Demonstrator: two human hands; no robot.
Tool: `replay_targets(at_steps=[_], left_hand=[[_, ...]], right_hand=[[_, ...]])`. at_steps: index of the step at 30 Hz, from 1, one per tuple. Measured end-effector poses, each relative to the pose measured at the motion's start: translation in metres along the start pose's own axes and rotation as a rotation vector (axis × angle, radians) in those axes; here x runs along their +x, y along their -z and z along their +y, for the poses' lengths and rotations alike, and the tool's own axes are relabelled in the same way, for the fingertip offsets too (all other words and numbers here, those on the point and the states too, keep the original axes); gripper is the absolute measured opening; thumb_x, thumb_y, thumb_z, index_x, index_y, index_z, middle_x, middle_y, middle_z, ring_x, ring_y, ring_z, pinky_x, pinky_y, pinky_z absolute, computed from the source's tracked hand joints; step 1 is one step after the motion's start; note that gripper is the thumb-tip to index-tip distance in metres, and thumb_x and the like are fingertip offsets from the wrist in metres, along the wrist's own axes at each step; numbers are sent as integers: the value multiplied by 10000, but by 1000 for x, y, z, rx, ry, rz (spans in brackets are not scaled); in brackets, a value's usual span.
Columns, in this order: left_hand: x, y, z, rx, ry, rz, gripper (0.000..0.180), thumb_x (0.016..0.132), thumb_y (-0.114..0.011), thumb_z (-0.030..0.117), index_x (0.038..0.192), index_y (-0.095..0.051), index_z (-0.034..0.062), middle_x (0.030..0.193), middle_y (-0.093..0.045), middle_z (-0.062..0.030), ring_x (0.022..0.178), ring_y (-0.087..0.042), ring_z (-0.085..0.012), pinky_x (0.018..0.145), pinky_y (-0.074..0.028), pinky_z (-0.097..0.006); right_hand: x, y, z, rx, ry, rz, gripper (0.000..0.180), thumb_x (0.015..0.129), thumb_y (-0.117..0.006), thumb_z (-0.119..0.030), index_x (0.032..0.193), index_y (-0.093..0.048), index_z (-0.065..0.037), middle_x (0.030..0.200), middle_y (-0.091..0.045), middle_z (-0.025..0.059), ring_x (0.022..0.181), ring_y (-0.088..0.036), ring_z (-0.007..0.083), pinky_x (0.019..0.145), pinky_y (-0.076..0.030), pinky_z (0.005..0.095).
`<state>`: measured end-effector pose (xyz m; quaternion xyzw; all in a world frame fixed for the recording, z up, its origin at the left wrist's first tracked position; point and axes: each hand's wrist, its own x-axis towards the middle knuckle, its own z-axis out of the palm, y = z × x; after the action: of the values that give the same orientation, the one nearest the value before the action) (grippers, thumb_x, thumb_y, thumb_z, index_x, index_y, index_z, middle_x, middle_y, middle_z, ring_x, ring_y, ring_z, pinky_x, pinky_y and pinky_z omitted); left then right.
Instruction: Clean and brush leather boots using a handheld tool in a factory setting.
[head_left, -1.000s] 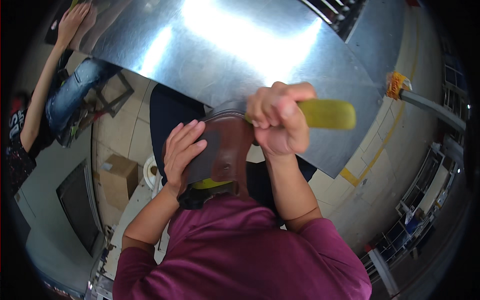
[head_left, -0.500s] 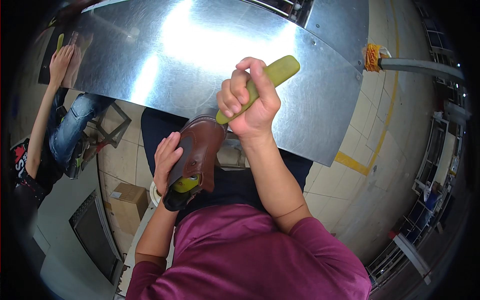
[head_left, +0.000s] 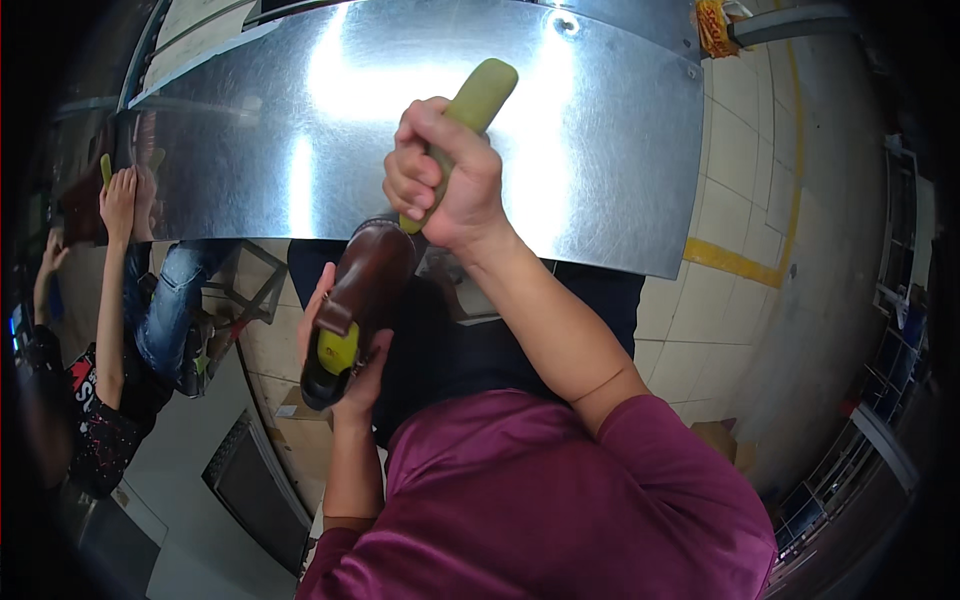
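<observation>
A brown leather shoe (head_left: pixel 365 290) with a yellow-green form inside it lies in my left hand (head_left: pixel 345 375), which cradles it from below, heel end toward me. My right hand (head_left: pixel 440 180) is closed around the yellow-green handle of a tool (head_left: pixel 480 90), held just above the shoe's toe. The tool's working end is hidden behind my fingers and the shoe. Both hands hover in front of the near edge of a shiny metal table (head_left: pixel 250 130).
A second person (head_left: pixel 110 330) sits at the left with a hand on the table, holding a green object. A cardboard box (head_left: pixel 300 400) and a dark flat panel (head_left: pixel 260 490) lie on the tiled floor below. A yellow line (head_left: pixel 740 260) runs along the floor at right.
The shoe has turned in my left hand so its side and heel face up. My right hand has tipped the tool from level to nearly upright and moved toward the toe.
</observation>
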<state>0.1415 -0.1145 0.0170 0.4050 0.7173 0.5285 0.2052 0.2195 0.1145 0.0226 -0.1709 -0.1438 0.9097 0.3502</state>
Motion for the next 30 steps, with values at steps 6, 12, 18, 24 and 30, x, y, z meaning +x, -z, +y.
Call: replay_targets(at_steps=[6, 12, 18, 24, 30], left_hand=[[-13, 8, 11, -12, 388, 54, 712, 778, -840, 4, 1372, -448, -13, 1516, -487, -252, 1391, -491, -342, 1144, -396, -436], [-7, 6, 28, 49, 343, 61, 640, 788, -826, -43, 1332, -491, -23, 1385, -587, -189, 1211, -602, -239, 1014, -487, -362], [47, 11, 56, -152, 359, -77, 466, 740, -839, -72, 1164, -653, -17, 1167, -704, -129, 1109, -665, -196, 963, -530, -344], [88, 1, 65, 394, -546, -272, 483, 814, -815, 303, 1213, -681, 65, 1370, -653, -159, 1402, -505, -393, 1207, -278, -561], [103, -27, 53, 393, -557, -399, 373, 890, -721, 335, 1183, -701, 105, 1393, -647, -117, 1447, -454, -387, 1244, -143, -577]], right_hand=[[3, 2, 8, 69, 31, 61, 228, 1008, -595, -249, 866, -571, -73, 545, -399, -21, 418, -375, 98, 392, -325, 272], [-14, -18, 33, -367, 444, 152, 178, 989, -672, -190, 935, -591, -40, 591, -459, -14, 457, -415, 76, 432, -339, 248], [-16, -4, -16, -211, 201, 122, 223, 986, -685, -242, 1024, -606, -36, 603, -480, 5, 493, -479, 106, 463, -392, 262], [-54, 17, -109, -377, 531, 187, 328, 1005, -641, -287, 1177, -613, -10, 633, -505, 30, 536, -531, 146, 496, -473, 309], [-72, 33, -111, -242, 381, 95, 218, 999, -621, -260, 969, -617, -44, 567, -414, 10, 439, -436, 134, 418, -389, 301]])
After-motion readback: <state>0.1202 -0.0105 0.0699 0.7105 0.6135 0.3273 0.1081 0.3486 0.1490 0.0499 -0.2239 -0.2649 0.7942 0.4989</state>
